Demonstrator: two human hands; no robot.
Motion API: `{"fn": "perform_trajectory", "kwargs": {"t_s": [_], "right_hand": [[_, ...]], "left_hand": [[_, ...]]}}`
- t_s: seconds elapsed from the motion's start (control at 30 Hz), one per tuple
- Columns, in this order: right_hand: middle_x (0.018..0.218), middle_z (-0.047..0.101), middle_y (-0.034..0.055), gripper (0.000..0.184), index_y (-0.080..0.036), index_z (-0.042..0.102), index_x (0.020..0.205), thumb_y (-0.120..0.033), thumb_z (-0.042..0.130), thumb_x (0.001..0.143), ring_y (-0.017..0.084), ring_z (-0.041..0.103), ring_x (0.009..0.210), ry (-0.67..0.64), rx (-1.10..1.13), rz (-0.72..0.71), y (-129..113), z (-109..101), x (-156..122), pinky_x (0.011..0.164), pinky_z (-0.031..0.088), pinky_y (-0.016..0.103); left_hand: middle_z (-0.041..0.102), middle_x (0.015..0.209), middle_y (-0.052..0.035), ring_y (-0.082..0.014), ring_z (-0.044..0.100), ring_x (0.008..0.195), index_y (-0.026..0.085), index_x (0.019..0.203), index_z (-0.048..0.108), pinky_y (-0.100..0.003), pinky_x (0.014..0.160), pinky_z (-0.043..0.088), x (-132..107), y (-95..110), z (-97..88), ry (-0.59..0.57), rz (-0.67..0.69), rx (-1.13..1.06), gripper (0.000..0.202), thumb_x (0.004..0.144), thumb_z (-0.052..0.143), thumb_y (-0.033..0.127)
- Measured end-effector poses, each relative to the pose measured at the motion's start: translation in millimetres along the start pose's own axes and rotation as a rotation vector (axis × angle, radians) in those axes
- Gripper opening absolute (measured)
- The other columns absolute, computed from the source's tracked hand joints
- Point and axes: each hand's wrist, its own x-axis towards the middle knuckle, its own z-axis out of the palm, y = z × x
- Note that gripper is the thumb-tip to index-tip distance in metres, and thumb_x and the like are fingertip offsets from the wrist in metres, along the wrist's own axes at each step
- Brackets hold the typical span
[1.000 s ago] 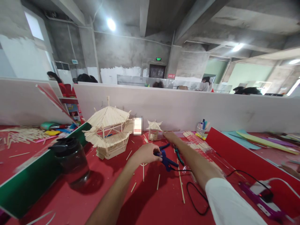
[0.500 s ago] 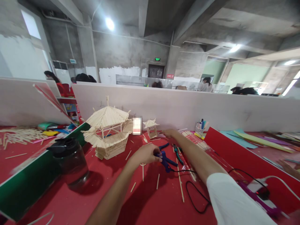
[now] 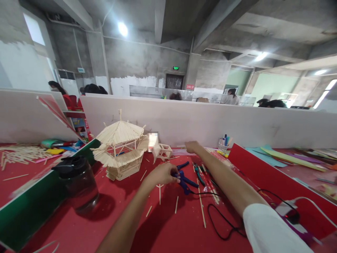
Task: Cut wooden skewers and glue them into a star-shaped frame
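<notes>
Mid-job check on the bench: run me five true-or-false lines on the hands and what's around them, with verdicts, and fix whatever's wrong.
1. The left hand holds the blue tool. True.
2. The small stick model stands upright. False: it is tipped over on its side.
3. The dark-lidded bottle stands on the red table. True.
4. The right hand grips the green-handled pliers. False: the pliers lie on the table, apart from that hand.
5. The large stick model is between the bottle and the small stick model as seen in the picture. True.
</notes>
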Motion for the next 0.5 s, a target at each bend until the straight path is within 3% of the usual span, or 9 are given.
{"fn": "perform_trajectory", "kwargs": {"t_s": [0.1,0.27,0.4,0.5], "right_hand": [[0.119,0.062,0.0093,0.028,-0.016,0.059,0.12,-0.032,0.057,0.097,0.021,0.063,0.1,0.042,0.105,-0.023,-12,-9,-1,0.086,0.053,0.039],[0.1,0.07,0.008,0.026,-0.014,0.066,0.11,-0.023,0.045,0.097,0.017,0.061,0.088,0.136,0.289,-0.222,-45,-18,-1,0.08,0.045,0.025],[0.106,0.07,0.0058,0.032,-0.019,0.065,0.116,-0.015,0.044,0.092,0.018,0.06,0.093,0.116,0.4,-0.38,-70,-25,5,0.081,0.042,0.024],[0.105,0.07,0.0035,0.036,-0.022,0.065,0.116,-0.013,0.05,0.085,0.016,0.059,0.091,0.069,0.462,-0.415,-94,-25,15,0.08,0.042,0.022]], "left_hand": [[0.072,0.086,-0.0004,-0.0162,0.061,0.073,0.02,0.094,0.073,-0.023,0.058,0.035,-1,2,-0.8,0.003,-0.018,0.017,0.027,0.072,0.074,0.035],[0.071,0.081,0.0012,-0.0154,0.06,0.07,0.022,0.093,0.073,-0.023,0.056,0.033,-1,2,-0.5,-0.026,-0.013,0.044,0.025,0.072,0.073,0.036],[0.071,0.082,0.0012,-0.0153,0.06,0.07,0.022,0.094,0.073,-0.022,0.058,0.035,-1,0,1.3,-0.039,0.029,0.032,0.025,0.073,0.073,0.036],[0.071,0.082,0.0008,-0.0152,0.06,0.068,0.022,0.094,0.073,-0.022,0.056,0.035,-1,1,1.8,-0.053,0.028,0.032,0.027,0.072,0.074,0.035]]}}
